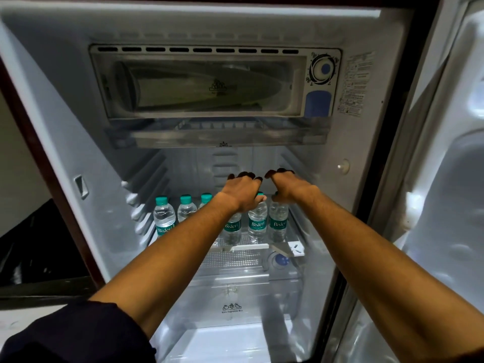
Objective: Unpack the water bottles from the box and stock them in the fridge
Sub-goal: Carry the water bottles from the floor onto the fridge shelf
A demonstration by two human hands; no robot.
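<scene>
Several clear Bisleri water bottles with teal caps stand in a row on the fridge's wire shelf (235, 258): three at the left (164, 218), one under my left wrist (232, 227), two at the right. Both arms reach into the fridge, palms down. My left hand (242, 189) curls over the top of one right-hand water bottle (257, 222), thumb beside its cap. Over the neck of the rightmost water bottle (278, 221) my right hand (292, 187) curls, hiding its cap. The box is out of view.
The freezer compartment (204, 85) with its thermostat dial (323, 68) hangs above the shelf. A clear crisper drawer (235, 292) lies below. The open fridge door (445, 205) stands at the right, and a dark surface lies outside at the left.
</scene>
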